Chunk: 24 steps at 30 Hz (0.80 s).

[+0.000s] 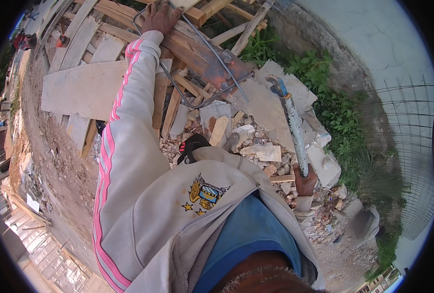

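Note:
At the top of the view, my left hand [158, 18] closes over a bent steel bar [218, 59], its fingers partly cut off by the frame edge. The bar forms a rough loop across a thick wooden beam [186, 49] with a rusty metal plate [225, 70] at its near end. Out to the right, my right hand [305, 181] is wrapped round the lower end of a long pipe-handled bending tool [295, 128]. The tool's blue, hooked metal head points away from me, apart from the bar.
Broken stone and wood scraps [266, 151] lie beneath me. Boards [82, 90] are stacked on the left, with bare dirt [56, 156] beside them. Green plants [341, 112] and wire mesh [402, 132] line a pale wall [373, 44] on the right.

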Each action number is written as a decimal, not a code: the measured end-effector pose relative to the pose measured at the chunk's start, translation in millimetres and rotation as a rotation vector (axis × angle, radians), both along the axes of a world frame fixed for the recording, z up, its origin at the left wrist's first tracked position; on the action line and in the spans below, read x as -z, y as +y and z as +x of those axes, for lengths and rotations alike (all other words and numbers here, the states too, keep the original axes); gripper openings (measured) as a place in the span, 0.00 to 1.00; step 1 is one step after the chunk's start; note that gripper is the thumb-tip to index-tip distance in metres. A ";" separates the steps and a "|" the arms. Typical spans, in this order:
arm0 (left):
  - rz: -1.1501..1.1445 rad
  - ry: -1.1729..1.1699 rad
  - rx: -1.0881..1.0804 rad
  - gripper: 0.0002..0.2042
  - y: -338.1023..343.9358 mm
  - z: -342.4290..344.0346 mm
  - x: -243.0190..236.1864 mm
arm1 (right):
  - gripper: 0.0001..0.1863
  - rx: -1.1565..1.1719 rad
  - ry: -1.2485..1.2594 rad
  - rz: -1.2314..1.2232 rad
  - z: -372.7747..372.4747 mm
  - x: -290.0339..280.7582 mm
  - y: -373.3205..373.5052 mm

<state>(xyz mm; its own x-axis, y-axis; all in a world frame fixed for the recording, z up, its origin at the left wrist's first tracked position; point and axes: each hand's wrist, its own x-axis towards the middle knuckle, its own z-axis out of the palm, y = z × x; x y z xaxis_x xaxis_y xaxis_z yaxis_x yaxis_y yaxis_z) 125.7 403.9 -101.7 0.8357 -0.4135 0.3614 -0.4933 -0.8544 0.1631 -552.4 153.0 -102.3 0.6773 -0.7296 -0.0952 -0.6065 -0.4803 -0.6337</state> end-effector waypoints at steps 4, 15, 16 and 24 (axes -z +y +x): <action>-0.046 -0.004 0.007 0.34 -29.1 -37.5 -37.2 | 0.14 -0.170 0.172 -0.222 15.3 -32.3 -50.9; -0.130 0.087 0.068 0.31 -30.2 -59.1 -35.8 | 0.16 -0.633 0.082 -0.510 104.3 -71.4 -191.2; -0.076 0.078 0.014 0.37 -21.0 -50.7 -26.8 | 0.15 -0.662 0.060 -0.537 114.1 -71.1 -199.8; 0.039 0.205 -0.078 0.44 -18.9 -44.4 -57.9 | 0.16 -0.718 -0.029 -0.623 155.4 -68.5 -225.1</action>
<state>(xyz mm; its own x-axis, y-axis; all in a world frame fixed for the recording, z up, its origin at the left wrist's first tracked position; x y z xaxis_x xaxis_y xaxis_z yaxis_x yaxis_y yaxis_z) 81.3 385.0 -43.7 0.9201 -0.3550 0.1656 -0.3853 -0.8965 0.2188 -397.0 -72.1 -33.8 0.9796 -0.0526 0.1940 -0.0237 -0.9887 -0.1482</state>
